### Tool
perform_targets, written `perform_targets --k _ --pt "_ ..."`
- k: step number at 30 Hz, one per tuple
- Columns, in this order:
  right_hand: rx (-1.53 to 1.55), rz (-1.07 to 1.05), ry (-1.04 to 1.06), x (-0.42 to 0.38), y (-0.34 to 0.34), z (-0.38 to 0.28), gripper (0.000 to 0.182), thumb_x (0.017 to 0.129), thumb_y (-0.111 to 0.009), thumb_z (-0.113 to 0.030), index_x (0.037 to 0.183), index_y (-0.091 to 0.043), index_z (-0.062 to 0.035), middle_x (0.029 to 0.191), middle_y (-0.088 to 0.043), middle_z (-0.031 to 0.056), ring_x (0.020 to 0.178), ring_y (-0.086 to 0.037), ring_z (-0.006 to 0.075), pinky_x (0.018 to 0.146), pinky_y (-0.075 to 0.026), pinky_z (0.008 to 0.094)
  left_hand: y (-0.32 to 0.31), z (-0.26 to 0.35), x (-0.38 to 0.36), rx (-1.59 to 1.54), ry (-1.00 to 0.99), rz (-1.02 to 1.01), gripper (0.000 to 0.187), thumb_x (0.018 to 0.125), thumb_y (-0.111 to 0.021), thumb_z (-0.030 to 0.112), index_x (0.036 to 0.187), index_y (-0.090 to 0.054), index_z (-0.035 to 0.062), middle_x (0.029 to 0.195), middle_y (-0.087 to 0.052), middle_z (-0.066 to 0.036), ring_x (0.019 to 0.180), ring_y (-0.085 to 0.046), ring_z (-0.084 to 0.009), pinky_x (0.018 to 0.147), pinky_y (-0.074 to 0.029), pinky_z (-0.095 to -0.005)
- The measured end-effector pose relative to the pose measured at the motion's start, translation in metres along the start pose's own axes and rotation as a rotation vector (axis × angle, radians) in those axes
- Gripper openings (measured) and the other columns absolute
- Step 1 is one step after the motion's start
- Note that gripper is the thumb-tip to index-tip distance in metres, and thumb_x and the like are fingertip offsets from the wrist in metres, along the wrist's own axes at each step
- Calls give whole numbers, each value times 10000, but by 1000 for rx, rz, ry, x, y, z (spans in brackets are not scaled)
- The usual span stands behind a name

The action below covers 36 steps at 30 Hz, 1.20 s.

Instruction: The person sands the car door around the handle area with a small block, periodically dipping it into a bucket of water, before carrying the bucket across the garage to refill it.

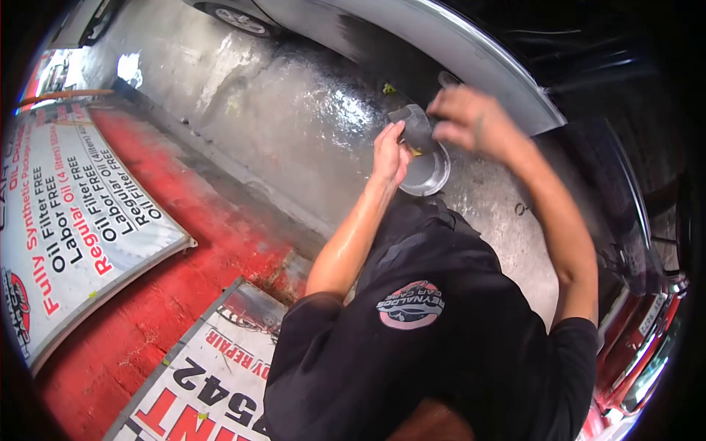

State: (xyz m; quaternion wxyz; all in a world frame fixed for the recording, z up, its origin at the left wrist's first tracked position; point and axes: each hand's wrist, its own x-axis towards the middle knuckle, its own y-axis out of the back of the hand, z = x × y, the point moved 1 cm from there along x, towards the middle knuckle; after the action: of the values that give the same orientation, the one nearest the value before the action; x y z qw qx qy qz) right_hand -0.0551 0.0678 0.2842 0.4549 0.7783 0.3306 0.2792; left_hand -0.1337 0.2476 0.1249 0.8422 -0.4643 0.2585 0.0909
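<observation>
From where I stand, the left hand pinches a thin grey sheet by its near edge, just above a clear round tub. It looks light and bendy, maybe slick if wet; the edges seem the best hold. The right hand, fingers curled loosely beside it, is blurred; I can't tell whether it grips anything.
</observation>
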Motion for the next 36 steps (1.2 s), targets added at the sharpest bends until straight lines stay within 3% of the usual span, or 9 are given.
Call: perform_targets --k 3,9,12,15,19,24,27,32,36 --pt "-133 -61 -7 -25 -58 -18 443 812 -787 -221 1222 -684 -87 1310 -630 121 1148 -629 305 887 -570 421 -2 5 3 -92 0 -58 211 1022 -534 137 1172 -597 3 1123 -685 -149 984 -705 -289 767 -615 -426" --pt "215 163 -131 -37 -65 10 258 855 -704 -90 1108 -718 -40 1017 -716 163 937 -689 346 787 -560 419 -22 17 -20 181 -4 -28 322 1012 -622 219 1218 -576 -25 1114 -673 -172 1040 -688 -308 844 -595 -425" --pt "363 69 -346 -40 -50 23 202 890 -667 -90 1069 -721 -13 859 -685 233 808 -679 414 729 -532 456 -30 6 -35 1161 -855 297 462 940 -730 205 1315 -585 -23 1158 -666 -170 1161 -616 -280 966 -499 -357" --pt "447 -78 -289 -44 -40 29 179 906 -682 -68 1062 -709 16 824 -671 221 693 -671 335 654 -506 381 -48 -11 -35 1090 -726 -89 346 943 -728 174 1234 -677 -7 1168 -687 -108 1132 -621 -175 934 -516 -318" --pt "124 -360 -15 -34 -7 53 210 905 -718 -143 1055 -713 3 881 -696 224 774 -705 357 689 -536 408 -48 -57 -14 793 -541 53 241 976 -705 185 1116 -724 -10 908 -718 4 867 -628 -76 778 -507 -253" --pt "-150 263 -59 -3 79 104 321 962 -660 -309 1153 -734 -63 1039 -733 174 991 -691 348 867 -543 443 -27 -109 15 476 -400 191 214 977 -700 159 1057 -714 -39 926 -709 0 824 -608 -60 763 -484 -237" --pt "-459 137 -33 -3 69 155 500 987 -614 -422 1375 -609 -106 1255 -667 197 1098 -654 384 915 -533 481 -15 -152 43 160 -265 118 192 969 -713 169 1002 -726 -20 899 -726 -29 778 -633 -74 705 -511 -248" --pt "-376 111 -269 -9 29 170 659 959 -615 -523 1498 -476 -170 1232 -638 226 1065 -669 403 876 -554 500 -42 -166 89 -120 -138 -13 150 976 -703 160 990 -688 12 947 -702 -23 873 -635 -98 813 -500 -267" --pt "-518 70 -344 -8 24 157 689 941 -625 -540 1512 -452 -196 1180 -639 214 1066 -684 389 850 -576 490 -51 -196 150 -115 -156 8 187 922 -739 161 792 -665 48 773 -658 -3 704 -585 -95 645 -457 -286"
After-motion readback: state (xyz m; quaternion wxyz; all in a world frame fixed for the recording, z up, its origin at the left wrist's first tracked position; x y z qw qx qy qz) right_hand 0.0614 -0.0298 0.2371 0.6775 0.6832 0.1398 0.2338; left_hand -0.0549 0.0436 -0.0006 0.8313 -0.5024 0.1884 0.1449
